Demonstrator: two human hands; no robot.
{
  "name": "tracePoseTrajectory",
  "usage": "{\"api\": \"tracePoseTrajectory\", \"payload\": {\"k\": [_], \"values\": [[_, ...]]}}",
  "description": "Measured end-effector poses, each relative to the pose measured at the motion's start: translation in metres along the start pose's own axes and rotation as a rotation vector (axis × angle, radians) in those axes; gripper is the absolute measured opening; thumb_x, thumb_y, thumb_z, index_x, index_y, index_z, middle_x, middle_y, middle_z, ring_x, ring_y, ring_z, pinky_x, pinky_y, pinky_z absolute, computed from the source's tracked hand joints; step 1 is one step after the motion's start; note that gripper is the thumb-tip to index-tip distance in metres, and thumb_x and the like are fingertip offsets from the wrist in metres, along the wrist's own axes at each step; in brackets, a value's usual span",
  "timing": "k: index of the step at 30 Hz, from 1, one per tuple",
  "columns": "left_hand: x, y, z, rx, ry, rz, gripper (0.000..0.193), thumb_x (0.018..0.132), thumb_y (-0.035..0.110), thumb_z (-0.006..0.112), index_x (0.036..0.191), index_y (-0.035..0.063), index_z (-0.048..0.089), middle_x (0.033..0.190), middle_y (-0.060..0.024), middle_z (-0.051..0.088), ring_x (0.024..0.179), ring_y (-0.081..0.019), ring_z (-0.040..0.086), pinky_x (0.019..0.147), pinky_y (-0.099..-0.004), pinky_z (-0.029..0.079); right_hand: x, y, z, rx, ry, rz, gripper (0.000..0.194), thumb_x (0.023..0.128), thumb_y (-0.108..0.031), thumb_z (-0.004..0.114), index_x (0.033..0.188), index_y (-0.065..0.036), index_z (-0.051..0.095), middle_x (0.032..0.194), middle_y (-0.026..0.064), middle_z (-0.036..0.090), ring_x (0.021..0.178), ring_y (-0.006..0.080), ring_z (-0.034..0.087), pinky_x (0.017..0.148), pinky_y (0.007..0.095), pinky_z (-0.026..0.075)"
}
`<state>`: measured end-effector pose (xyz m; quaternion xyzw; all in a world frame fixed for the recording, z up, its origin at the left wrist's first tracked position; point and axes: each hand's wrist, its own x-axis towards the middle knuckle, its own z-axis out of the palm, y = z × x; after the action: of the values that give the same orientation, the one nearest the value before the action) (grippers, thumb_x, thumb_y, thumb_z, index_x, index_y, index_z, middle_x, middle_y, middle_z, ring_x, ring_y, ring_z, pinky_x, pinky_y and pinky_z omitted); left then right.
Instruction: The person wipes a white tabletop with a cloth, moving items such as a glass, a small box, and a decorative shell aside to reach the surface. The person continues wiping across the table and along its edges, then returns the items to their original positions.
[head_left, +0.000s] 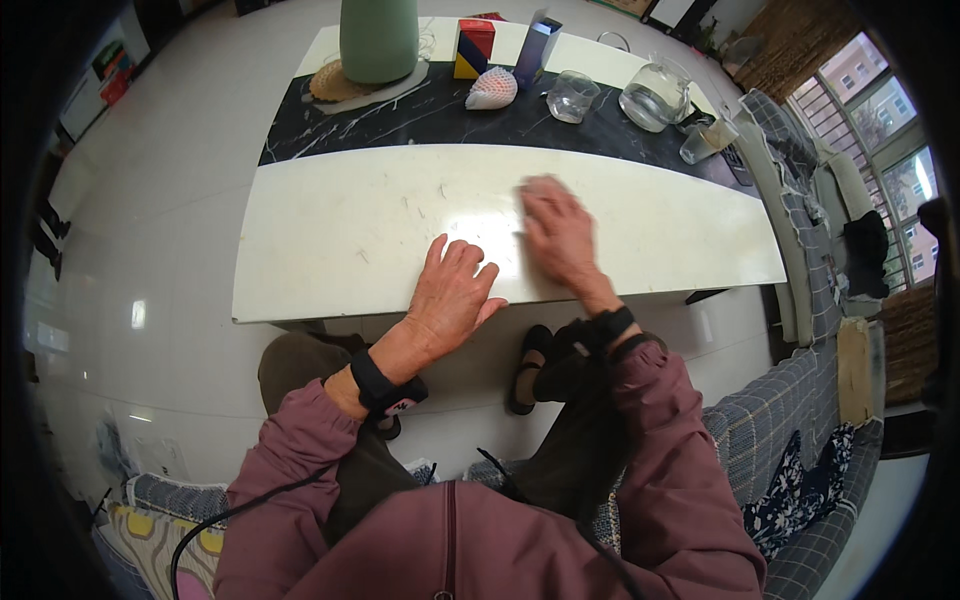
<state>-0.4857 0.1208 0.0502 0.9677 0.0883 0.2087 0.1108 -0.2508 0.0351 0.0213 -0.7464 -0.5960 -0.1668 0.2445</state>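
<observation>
My left hand (454, 292) is above the near edge of a white tabletop (322, 240). Its fingers are slightly bent and spread, with nothing in them. Farther right, my right hand (559, 236) is low over the same white surface, palm down. Motion blurs its fingers, so whether anything is under them cannot be told. Small thin dark marks (442, 191) are scattered to the left of my right hand; whether they are scraps or scratches is unclear. Both wrists wear black bands.
Across the table's black marbled strip (300, 135) stand a green vessel (379, 45), a red-and-yellow box (474, 49), a blue box (537, 52), a fruit in foam netting (492, 88), a glass (571, 97), a glass pitcher (652, 97) and a tilted cup (705, 142). A plaid-covered sofa (780, 397) is at right.
</observation>
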Motion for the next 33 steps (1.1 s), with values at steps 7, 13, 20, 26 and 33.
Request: {"api": "tracePoseTrajectory", "payload": {"k": [7,13,20,26,33], "values": [[0.003,-0.002,-0.001,0.0,0.036,-0.003,0.038,0.081,0.03,0.08,0.105,0.0048,0.066,0.108,-0.0105,0.058,0.11,-0.029,0.054,0.112,-0.052,0.034,0.068,0.017,0.017,-0.142,-0.379,0.048,0.043,0.103,-0.033,0.047,0.145,-0.027,0.052,0.155,0.0044,0.043,0.14,0.0314,0.044,0.11,0.0505,0.04],[0.005,0.002,-0.004,-0.032,-0.007,-0.01,0.039,0.083,0.029,0.079,0.111,0.0052,0.064,0.118,-0.0119,0.059,0.118,-0.0303,0.054,0.113,-0.0537,0.033,0.011,0.222,-0.024,-0.139,-0.156,0.499,0.034,0.102,-0.028,0.045,0.132,-0.023,0.061,0.14,0.0065,0.055,0.124,0.0377,0.055,0.102,0.0483,0.048],[0.001,-0.001,-0.007,-0.059,0.03,-0.009,0.043,0.082,0.028,0.081,0.114,0.0056,0.065,0.122,-0.0129,0.059,0.122,-0.031,0.052,0.114,-0.0528,0.032,-0.065,0.239,-0.058,-0.344,0.003,0.713,0.029,0.1,-0.038,0.052,0.122,-0.022,0.062,0.131,0.0088,0.059,0.118,0.0443,0.056,0.094,0.0595,0.048],[0.002,-0.003,-0.014,-0.058,0.138,-0.019,0.043,0.084,0.028,0.078,0.118,0.006,0.065,0.122,-0.0128,0.058,0.12,-0.0297,0.053,0.113,-0.0526,0.035,-0.028,0.047,-0.028,-0.194,-0.27,0.228,0.052,0.096,-0.028,0.055,0.148,-0.018,0.049,0.157,0.0105,0.037,0.142,0.0405,0.036,0.114,0.0565,0.033],[0.005,-0.015,-0.019,-0.052,0.271,-0.082,0.042,0.086,0.024,0.076,0.121,0.0058,0.062,0.12,-0.0116,0.057,0.118,-0.0287,0.055,0.112,-0.0507,0.037,0.088,-0.03,0.039,0.043,-0.292,-0.199,0.046,0.097,-0.024,0.055,0.143,-0.02,0.053,0.149,0.0111,0.047,0.137,0.0381,0.044,0.107,0.0537,0.04]]}}
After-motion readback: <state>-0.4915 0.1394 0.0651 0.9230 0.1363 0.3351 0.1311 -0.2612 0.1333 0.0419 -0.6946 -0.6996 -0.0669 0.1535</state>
